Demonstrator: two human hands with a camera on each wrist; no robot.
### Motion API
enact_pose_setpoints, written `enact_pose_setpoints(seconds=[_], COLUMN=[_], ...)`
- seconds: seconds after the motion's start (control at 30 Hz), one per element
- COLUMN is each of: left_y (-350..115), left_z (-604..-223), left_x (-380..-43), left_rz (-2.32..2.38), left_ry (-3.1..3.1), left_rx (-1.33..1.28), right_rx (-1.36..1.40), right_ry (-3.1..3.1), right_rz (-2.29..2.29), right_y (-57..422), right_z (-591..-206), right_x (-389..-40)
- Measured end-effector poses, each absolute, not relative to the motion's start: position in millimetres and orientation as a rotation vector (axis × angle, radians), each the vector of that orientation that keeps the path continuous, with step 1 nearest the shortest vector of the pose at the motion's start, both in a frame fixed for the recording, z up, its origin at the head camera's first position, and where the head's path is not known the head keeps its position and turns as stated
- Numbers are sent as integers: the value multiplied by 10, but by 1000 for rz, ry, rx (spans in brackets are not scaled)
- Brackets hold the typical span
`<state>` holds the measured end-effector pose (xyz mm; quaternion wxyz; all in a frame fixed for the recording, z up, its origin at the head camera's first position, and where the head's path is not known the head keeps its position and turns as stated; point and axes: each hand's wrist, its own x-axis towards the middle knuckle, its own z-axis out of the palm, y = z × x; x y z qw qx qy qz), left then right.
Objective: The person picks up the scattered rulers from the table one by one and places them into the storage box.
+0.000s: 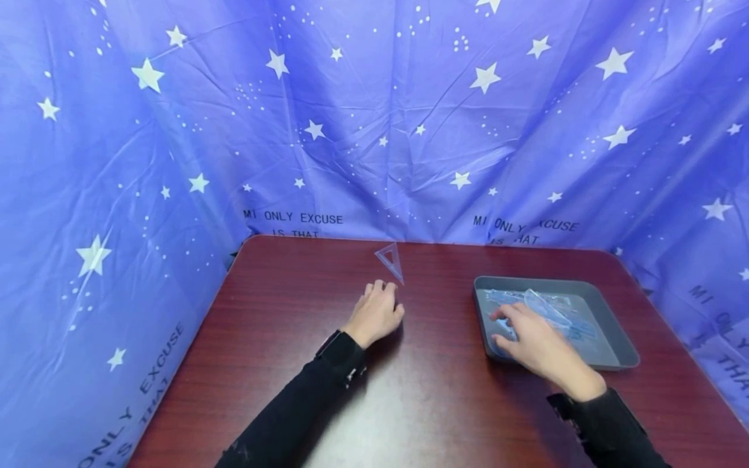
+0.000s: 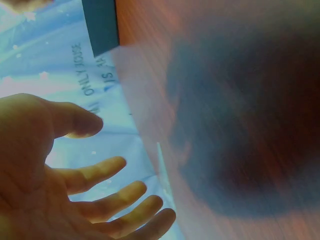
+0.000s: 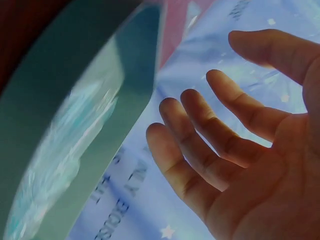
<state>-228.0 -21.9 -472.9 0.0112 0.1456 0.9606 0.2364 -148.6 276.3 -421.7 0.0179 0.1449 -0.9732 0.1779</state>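
Observation:
My left hand [image 1: 374,313] hovers above the table, fingers spread and bent a little, with nothing in it. Just beyond its fingertips a clear set square [image 1: 394,261] lies near the table's back edge; the left wrist view shows it edge-on as a pale sliver [image 2: 164,172]. Over the near left part of a grey tray [image 1: 608,315] is my right hand [image 1: 541,344], its fingers relaxed and apart, holding nothing. Several clear bluish plastic pieces lie heaped in the tray, among them a rounded one like a protractor [image 1: 547,309]. The right hand hides part of the heap.
The dark red wooden table [image 1: 281,292] carries the tray on its right side. A blue curtain [image 1: 386,117] with white stars and printed lettering hangs behind the table and along both sides.

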Motion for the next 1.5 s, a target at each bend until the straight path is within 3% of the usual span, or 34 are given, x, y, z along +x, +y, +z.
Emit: enact_pose_setpoints(seconds=[0.37, 0.93, 1.5], left_y=[-17, 10, 75], left_z=[-4812, -5108, -4844], left_x=[-2744, -3446, -3554], left_rz=[678, 465, 353], left_ry=[3076, 2933, 2919], left_rx=[350, 126, 240], right_rx=[568, 624, 640], right_ry=[-2968, -2959, -2954], right_rz=[553, 549, 546], right_y=[2391, 2331, 2324], right_z=[-4335, -4351, -4319], right_x=[-1038, -920, -926])
